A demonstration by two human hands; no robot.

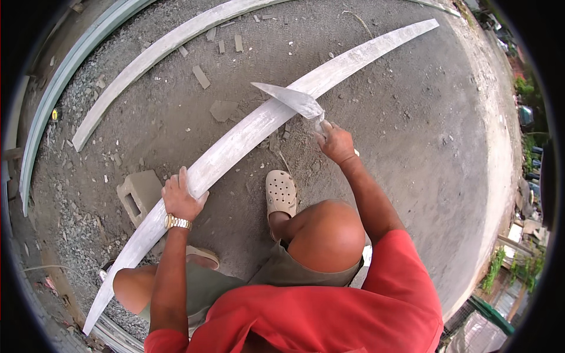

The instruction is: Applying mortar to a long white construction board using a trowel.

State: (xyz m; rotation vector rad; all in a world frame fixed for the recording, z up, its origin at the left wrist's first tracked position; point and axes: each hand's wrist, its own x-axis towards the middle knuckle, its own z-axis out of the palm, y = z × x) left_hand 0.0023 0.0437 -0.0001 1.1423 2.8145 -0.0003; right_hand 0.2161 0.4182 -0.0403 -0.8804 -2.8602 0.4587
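A long whitish plank (244, 132) runs diagonally from lower left to upper right in front of me. My left hand (183, 194), with a wristwatch (178, 222) at its wrist, grips the plank across its width below the middle. In my right hand (335, 143) is the handle of a trowel with a pointed grey blade (291, 99). The blade lies across the plank's upper face, its tip pointing left past the far edge. Whether it presses on the surface I cannot tell. My right fingers are closed round the handle and hide most of it.
A hollow concrete block (140, 197) sits by the plank near my left hand, partly covered by it. Another pale plank (150, 56) and pale green lengths (56, 97) lie on the gravelly ground farther left. Broken chips (200, 76) are scattered about. My clog-shod foot (281, 193) is close by.
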